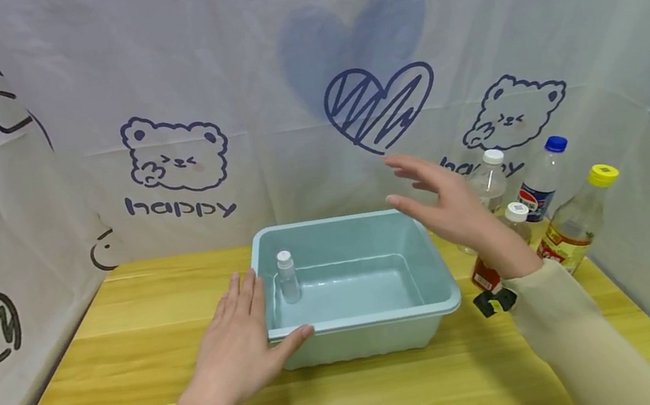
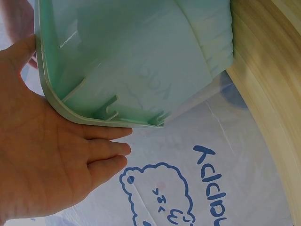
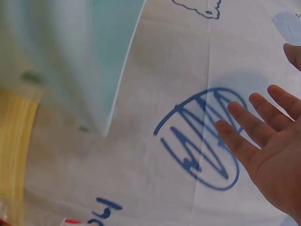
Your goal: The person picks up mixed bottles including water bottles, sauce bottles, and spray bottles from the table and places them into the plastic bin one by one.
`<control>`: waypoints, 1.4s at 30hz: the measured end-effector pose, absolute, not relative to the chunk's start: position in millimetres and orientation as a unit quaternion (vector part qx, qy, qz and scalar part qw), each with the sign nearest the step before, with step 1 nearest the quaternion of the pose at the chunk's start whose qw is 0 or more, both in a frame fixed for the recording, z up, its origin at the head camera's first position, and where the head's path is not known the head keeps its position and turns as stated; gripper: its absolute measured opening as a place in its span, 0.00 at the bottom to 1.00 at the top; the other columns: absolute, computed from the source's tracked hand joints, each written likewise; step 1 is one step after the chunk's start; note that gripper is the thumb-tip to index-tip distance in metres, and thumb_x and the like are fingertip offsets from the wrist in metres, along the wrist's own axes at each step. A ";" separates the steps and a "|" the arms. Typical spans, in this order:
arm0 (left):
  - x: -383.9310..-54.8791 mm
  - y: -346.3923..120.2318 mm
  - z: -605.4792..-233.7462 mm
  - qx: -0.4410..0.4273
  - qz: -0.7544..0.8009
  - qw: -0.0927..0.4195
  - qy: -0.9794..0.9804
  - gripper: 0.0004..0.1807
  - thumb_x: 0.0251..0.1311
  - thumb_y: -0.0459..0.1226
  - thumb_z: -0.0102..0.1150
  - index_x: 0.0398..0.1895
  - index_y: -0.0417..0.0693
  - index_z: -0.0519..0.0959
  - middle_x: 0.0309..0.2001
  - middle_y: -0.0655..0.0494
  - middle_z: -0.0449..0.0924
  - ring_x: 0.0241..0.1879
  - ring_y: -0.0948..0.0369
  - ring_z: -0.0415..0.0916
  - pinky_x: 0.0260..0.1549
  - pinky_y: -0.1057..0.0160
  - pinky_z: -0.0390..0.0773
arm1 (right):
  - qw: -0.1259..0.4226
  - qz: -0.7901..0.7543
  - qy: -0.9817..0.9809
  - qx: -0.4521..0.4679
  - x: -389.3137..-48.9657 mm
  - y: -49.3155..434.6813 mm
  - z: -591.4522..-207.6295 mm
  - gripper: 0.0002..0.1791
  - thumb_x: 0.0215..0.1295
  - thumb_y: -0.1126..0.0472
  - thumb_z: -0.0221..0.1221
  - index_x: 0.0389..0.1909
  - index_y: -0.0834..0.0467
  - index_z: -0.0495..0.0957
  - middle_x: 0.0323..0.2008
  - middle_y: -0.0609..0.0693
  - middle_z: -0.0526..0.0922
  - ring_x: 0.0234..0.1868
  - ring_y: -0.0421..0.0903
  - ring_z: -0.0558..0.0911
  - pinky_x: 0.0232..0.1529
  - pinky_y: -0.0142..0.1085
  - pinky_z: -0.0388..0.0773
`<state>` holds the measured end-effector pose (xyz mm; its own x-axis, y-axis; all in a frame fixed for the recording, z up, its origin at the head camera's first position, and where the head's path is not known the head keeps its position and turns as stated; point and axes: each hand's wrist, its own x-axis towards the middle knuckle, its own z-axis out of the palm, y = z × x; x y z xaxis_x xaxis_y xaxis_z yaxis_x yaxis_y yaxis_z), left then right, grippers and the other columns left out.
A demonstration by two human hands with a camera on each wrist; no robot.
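A pale blue-green plastic basin (image 1: pixel 367 339) stands on the wooden table, with a small clear bottle with a white cap (image 1: pixel 290 287) upright inside at its left end. My left hand (image 1: pixel 235 343) rests against the basin's near left corner, thumb over the front rim and fingers along the left side. In the left wrist view the fingers (image 2: pixel 108 149) are straight beside the basin's rim (image 2: pixel 77 120). My right hand (image 1: pixel 448 203) is raised above the basin's right end, fingers spread and holding nothing. The right wrist view shows its palm (image 3: pixel 282 165) apart from the basin (image 3: pixel 113 70).
Several bottles stand right of the basin: a blue-capped bottle (image 1: pixel 541 181), a yellow-capped bottle (image 1: pixel 579 217), a clear white-capped bottle (image 1: pixel 491 182) and a red-labelled one (image 1: pixel 484 275), partly behind the right forearm. A printed white cloth (image 1: pixel 287 166) hangs behind the wooden table (image 1: pixel 359 404).
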<state>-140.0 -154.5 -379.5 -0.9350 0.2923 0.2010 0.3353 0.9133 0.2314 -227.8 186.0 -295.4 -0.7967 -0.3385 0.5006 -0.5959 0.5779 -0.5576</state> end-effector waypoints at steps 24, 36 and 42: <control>-139.0 -154.2 -379.2 -0.163 -0.131 0.087 -0.974 0.65 0.64 0.77 0.41 0.80 0.28 0.52 0.81 0.33 0.46 0.81 0.37 0.44 0.77 0.40 0.53 | 0.412 0.330 -0.836 0.150 -206.3 257.7 -348.7 0.26 0.65 0.68 0.70 0.64 0.59 0.81 0.66 0.51 0.81 0.67 0.53 0.79 0.63 0.18 0.67; -137.9 -154.5 -378.4 -0.160 -0.138 0.080 -0.974 0.65 0.63 0.78 0.40 0.80 0.28 0.52 0.81 0.34 0.45 0.81 0.37 0.44 0.78 0.41 0.53 | 0.473 0.352 -0.800 0.108 -197.4 278.0 -377.1 0.27 0.63 0.73 0.70 0.64 0.58 0.82 0.63 0.53 0.83 0.65 0.33 0.77 0.65 0.22 0.71; -137.7 -154.6 -378.4 -0.160 -0.137 0.081 -0.974 0.65 0.63 0.78 0.40 0.80 0.28 0.52 0.81 0.34 0.45 0.81 0.37 0.44 0.78 0.41 0.53 | 0.476 0.375 -0.794 0.062 -193.2 282.9 -389.8 0.30 0.60 0.72 0.72 0.65 0.57 0.81 0.65 0.50 0.82 0.65 0.31 0.76 0.65 0.23 0.71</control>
<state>-137.7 -154.6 -378.4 -0.9357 0.2898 0.2014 0.3342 0.9109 0.2419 -193.2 282.9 -389.8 -0.5399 0.2583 0.8011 -0.4542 0.7118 -0.5357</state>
